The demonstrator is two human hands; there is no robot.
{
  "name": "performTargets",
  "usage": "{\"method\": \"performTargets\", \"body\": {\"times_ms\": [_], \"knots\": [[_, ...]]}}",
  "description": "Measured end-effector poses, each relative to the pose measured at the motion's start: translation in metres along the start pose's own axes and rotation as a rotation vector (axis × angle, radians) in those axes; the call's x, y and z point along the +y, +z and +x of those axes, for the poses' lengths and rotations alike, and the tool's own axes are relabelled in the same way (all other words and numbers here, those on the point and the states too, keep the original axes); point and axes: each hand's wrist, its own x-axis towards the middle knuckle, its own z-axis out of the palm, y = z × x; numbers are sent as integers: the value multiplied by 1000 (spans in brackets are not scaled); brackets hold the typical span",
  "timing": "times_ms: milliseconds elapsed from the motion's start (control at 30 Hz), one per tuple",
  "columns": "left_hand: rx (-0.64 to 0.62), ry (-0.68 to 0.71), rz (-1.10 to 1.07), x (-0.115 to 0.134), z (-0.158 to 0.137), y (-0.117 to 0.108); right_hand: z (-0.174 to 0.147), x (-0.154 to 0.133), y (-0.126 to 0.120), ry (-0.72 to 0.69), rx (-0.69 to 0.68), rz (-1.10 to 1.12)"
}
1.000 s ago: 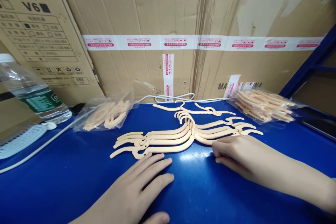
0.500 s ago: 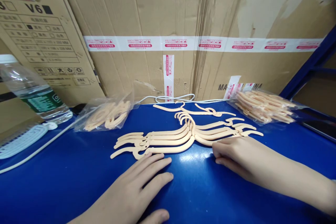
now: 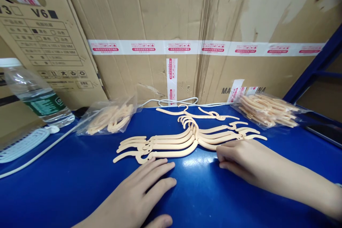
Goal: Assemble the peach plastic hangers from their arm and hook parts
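Note:
Several beige folding clothes hangers (image 3: 173, 145) lie nested in a row on the blue tabletop, their hooks (image 3: 187, 120) bunched at the middle. One more beige hanger (image 3: 197, 114) lies apart behind them. My left hand (image 3: 141, 185) rests palm down with fingers spread, its fingertips at the left arm of the nearest hanger. My right hand (image 3: 237, 155) is closed at that hanger's right arm, with the fingers curled against it. The back of this hand hides part of the arm and the exact grip.
Clear bags of beige hangers lie at left (image 3: 109, 117) and right (image 3: 267, 110). At far left are a water bottle (image 3: 45, 99) and a pale hairbrush (image 3: 24, 146). A white cable (image 3: 48, 149) crosses the left side. Cardboard (image 3: 149, 74) stands behind; a dark phone-like slab (image 3: 326, 133) lies right.
Both hands and the hangers keep their places. Only the camera view has shifted slightly.

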Motion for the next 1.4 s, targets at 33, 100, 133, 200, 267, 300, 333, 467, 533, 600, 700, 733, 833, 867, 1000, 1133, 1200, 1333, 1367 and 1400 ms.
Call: {"method": "performTargets", "body": {"times_ms": [33,100,133,200,267,300,333,467,533,600,700,733,833,867,1000,1133,1200,1333,1367,1400], "knots": [[-5,-6,-9,0,0,0,1,2,-3,6,21,6],[-9,-17,-20,0,0,0,6,10,-10,34,88,7],[-11,-23,-19,0,1,0,10,17,-14,58,133,0],[-7,-25,-8,1,1,0,21,34,-25,126,214,-27],[-4,-20,12,2,1,-1,34,54,-35,208,227,-44],[-2,-12,23,2,1,-1,42,64,-39,261,215,-63],[2,-7,35,2,1,-1,49,74,-43,296,210,-78],[26,16,85,4,-1,-4,78,104,-50,406,154,-93],[38,28,107,5,-1,-5,90,112,-48,437,90,-83],[53,38,127,6,0,-6,100,116,-44,455,29,-74],[56,41,143,8,2,-7,112,119,-36,472,-20,-60],[56,37,139,8,3,-8,114,120,-34,475,-24,-54],[61,17,81,10,3,-9,117,121,-31,479,-21,-13],[61,9,48,10,2,-9,117,121,-32,477,-17,10],[76,-15,-81,10,1,-9,113,122,-38,480,25,134],[123,-29,-184,11,0,-9,107,119,-46,471,123,330],[159,-53,-242,12,-1,-9,103,109,-49,433,168,473],[236,-175,-482,10,0,-6,93,63,-49,279,136,804],[240,-223,-591,9,1,-5,90,47,-47,235,100,875],[235,-277,-716,7,3,-3,88,30,-44,192,62,935]]}}
